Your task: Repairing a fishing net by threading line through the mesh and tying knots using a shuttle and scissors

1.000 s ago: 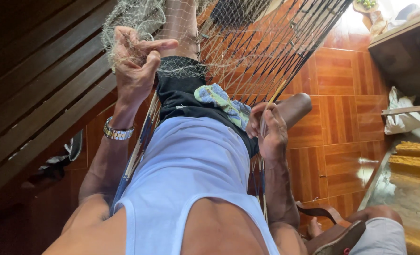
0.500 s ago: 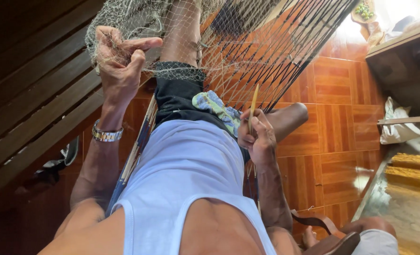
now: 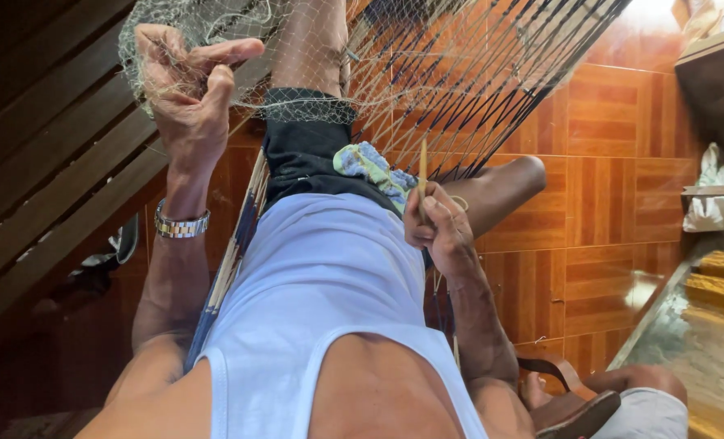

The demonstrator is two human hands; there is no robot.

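My left hand (image 3: 185,89) is raised at the upper left, pinching a bunched part of a fine greenish fishing net (image 3: 427,57). A metal watch (image 3: 181,226) sits on that wrist. The net spreads across my raised knee and over the top of the view. My right hand (image 3: 437,226) is lower, beside my white vest, gripping a thin pale wooden netting needle (image 3: 423,167) that points upward. A blue and yellow cloth (image 3: 370,167) lies on my black shorts between the hands.
Orange wood-pattern floor tiles (image 3: 606,211) lie to the right. Dark wooden slats (image 3: 45,146) run along the left. A sandal (image 3: 573,398) and another person's knee (image 3: 647,394) show at the lower right, with a white bag (image 3: 716,199) under a shelf.
My right hand has lifted from low by my leg and brought the needle upright. My left hand with the bunched net has shifted slightly left and up.
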